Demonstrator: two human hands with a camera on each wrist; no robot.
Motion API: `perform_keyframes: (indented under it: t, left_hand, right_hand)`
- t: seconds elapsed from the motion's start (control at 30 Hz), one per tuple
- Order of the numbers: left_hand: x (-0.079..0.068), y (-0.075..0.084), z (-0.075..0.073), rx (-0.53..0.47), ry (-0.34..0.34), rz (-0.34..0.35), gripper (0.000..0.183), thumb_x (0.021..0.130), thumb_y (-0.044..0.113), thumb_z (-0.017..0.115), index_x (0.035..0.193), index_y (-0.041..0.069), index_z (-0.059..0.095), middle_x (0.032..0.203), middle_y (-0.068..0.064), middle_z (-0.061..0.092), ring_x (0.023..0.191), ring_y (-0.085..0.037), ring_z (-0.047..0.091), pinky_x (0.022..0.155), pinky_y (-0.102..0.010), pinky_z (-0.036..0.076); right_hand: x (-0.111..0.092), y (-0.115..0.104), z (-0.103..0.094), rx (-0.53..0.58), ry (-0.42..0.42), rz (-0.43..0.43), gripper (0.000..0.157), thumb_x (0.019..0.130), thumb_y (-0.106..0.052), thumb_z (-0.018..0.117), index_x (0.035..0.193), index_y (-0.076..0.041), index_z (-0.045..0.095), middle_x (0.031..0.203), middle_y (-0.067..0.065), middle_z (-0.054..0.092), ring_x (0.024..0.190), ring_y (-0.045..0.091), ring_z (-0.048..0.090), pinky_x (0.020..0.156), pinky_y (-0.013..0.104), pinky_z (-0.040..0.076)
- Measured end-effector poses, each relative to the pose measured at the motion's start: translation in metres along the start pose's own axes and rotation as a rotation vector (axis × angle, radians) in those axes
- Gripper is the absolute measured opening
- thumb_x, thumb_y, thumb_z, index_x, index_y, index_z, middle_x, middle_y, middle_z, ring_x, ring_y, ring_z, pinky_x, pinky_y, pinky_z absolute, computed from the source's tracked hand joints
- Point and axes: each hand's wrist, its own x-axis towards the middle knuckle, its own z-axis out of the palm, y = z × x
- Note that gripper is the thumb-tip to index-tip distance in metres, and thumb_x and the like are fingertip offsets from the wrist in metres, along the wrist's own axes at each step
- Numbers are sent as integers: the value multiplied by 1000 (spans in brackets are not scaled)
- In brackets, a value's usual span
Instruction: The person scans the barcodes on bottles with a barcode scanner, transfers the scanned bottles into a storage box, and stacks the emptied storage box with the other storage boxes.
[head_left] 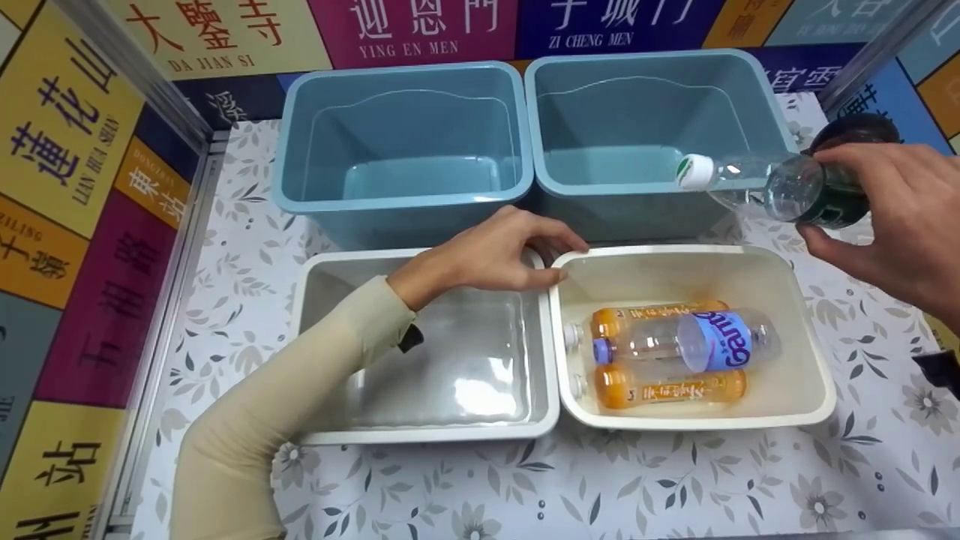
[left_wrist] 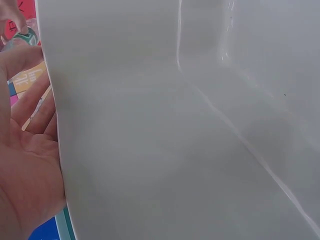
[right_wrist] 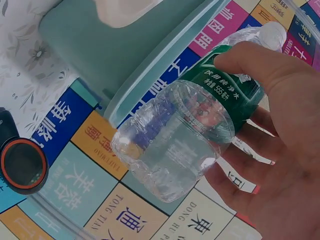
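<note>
My left hand (head_left: 502, 251) rests at the back-left corner of the cream bin (head_left: 675, 277), thumb and forefinger touching its rim. In the left wrist view, that hand's palm (left_wrist: 30, 165) lies beside a pale bin wall (left_wrist: 115, 125), its other fingers partly hidden behind the edge. Up at the right, my right hand (head_left: 907, 217) grips a clear plastic water bottle (head_left: 799, 187) around its green label. The bottle's white cap (head_left: 695, 172) points left, overlapping the right teal bin (head_left: 645, 120). Inside the cream bin lie a purple-labelled bottle (head_left: 724, 341) and two orange-labelled bottles (head_left: 667, 386).
A pale grey bin (head_left: 450, 360) sits left of the cream one, under my left forearm. Behind it stands another teal bin (head_left: 405, 127). A black round device with an orange ring (right_wrist: 25, 165) is beyond the bottle. Printed panels (head_left: 420, 30) wall the back and sides.
</note>
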Motion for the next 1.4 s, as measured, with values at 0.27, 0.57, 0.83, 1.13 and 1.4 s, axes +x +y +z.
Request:
perform_keyframes:
  t: [0.27, 0.57, 0.83, 1.13, 1.4]
  left_hand:
    - [0, 0, -1, 4, 5, 3, 39, 97, 19, 73, 136, 14, 75, 120, 2, 80, 101, -1, 74, 95, -20, 61]
    - [-1, -1, 1, 14, 4, -2, 40, 97, 19, 73, 137, 15, 74, 123, 3, 80, 101, 0, 73, 95, -19, 60]
    - [0, -1, 0, 19, 5, 8, 40, 97, 20, 73, 137, 14, 74, 121, 3, 80, 101, -1, 73, 95, -19, 60]
    - [0, -1, 0, 14, 1, 1, 40, 97, 20, 72, 137, 15, 74, 124, 2, 79, 102, 0, 73, 95, -19, 60]
    - [0, 0, 1, 10, 7, -4, 40, 97, 20, 73, 137, 15, 74, 124, 4, 79, 102, 0, 73, 95, -19, 60]
  right_hand:
    - [-2, 10, 2, 8, -15, 69, 102, 73, -2, 98, 159, 2, 43, 145, 36, 52, 136, 52, 44, 134, 55, 31]
    - [-4, 24, 10, 44, 9, 83, 85, 85, -7, 91, 157, 3, 46, 143, 35, 47, 137, 49, 41, 126, 54, 42]
    - [-5, 35, 16, 85, 9, 139, 88, 81, 9, 88, 157, 4, 44, 143, 32, 44, 136, 45, 38, 124, 21, 29]
    - [-4, 58, 29, 132, 23, 197, 89, 82, 13, 83, 158, 3, 38, 142, 36, 45, 127, 51, 42, 131, 28, 32]
    - [-6, 82, 45, 224, 14, 298, 83, 90, 4, 76, 161, -4, 33, 140, 37, 48, 120, 54, 45, 128, 55, 39]
